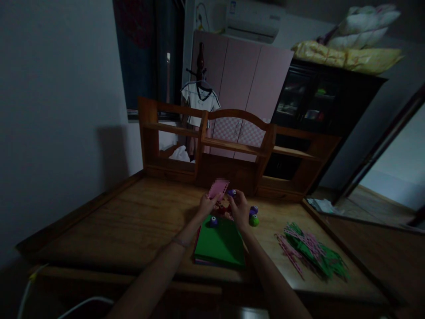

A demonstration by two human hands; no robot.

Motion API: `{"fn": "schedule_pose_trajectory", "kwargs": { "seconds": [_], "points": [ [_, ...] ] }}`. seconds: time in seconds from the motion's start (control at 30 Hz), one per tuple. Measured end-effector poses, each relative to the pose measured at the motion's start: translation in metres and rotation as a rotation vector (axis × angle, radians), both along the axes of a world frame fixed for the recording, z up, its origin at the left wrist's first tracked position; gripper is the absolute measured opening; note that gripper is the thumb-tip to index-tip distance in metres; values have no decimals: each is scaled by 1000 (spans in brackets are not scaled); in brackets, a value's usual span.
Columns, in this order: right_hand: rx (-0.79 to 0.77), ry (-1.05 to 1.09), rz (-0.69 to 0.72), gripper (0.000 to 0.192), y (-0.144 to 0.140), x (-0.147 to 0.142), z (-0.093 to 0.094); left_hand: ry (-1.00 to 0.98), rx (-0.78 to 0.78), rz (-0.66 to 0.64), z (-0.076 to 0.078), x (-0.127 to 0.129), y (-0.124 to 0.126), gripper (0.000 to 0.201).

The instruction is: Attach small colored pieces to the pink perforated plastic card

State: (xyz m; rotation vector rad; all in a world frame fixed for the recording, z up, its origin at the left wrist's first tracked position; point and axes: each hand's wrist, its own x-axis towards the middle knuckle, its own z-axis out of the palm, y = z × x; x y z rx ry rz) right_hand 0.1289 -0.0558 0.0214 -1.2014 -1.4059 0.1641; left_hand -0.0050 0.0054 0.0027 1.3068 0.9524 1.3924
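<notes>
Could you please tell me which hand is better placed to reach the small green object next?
Probably the right hand: the small green object sits nearer it, on its side. It holds a small purple object, though, while the left hand, farther away, holds a pink card.

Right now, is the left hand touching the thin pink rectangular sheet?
Touching: the head view shows the left hand gripping the thin pink rectangular sheet by its lower end.
</notes>
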Motion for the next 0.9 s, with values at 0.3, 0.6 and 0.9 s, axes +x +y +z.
{"fn": "schedule_pose_trajectory", "kwargs": {
  "seconds": [0.3,0.6,0.9],
  "points": [
    [14,-108,1,30,0,-3,-17,0,-4,-70,2,0,-4,39],
    [3,-97,0,32,2,0,-12,51,45,-37,7,-1,-6,37],
    [-14,-110,26,29,1,-1,-10,28,83,-9,7,1,-7,33]
  ]
}}
